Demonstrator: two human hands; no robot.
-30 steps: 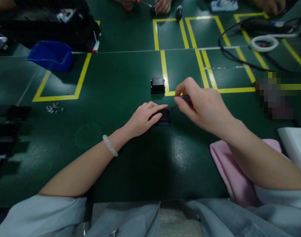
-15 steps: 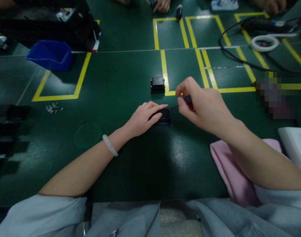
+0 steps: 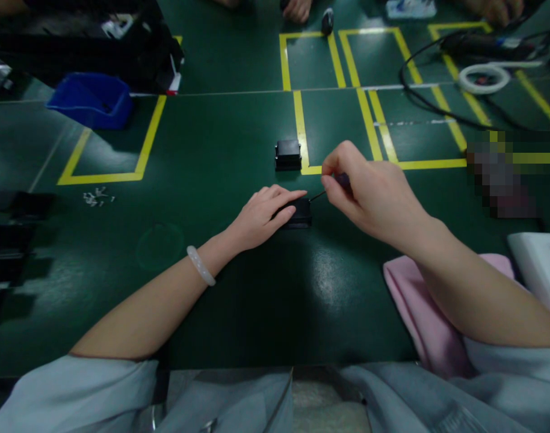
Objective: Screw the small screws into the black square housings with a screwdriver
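Left hand (image 3: 266, 218) lies flat, fingers outstretched, across the box (image 3: 302, 210), in from the desk's (image 3: 239, 319) near edge; right hand (image 3: 369, 193), curled tight, works a screwdriver (image 3: 342, 180) at the box's far right corner! Looks light, stiff, perhaps slick: grip its sides.

Can pass over bare table (image 3: 212, 138) between blue bin (image 3: 88, 114) and rear black block (image 3: 287, 154). Meets right hand (image 3: 374, 189) farther right.
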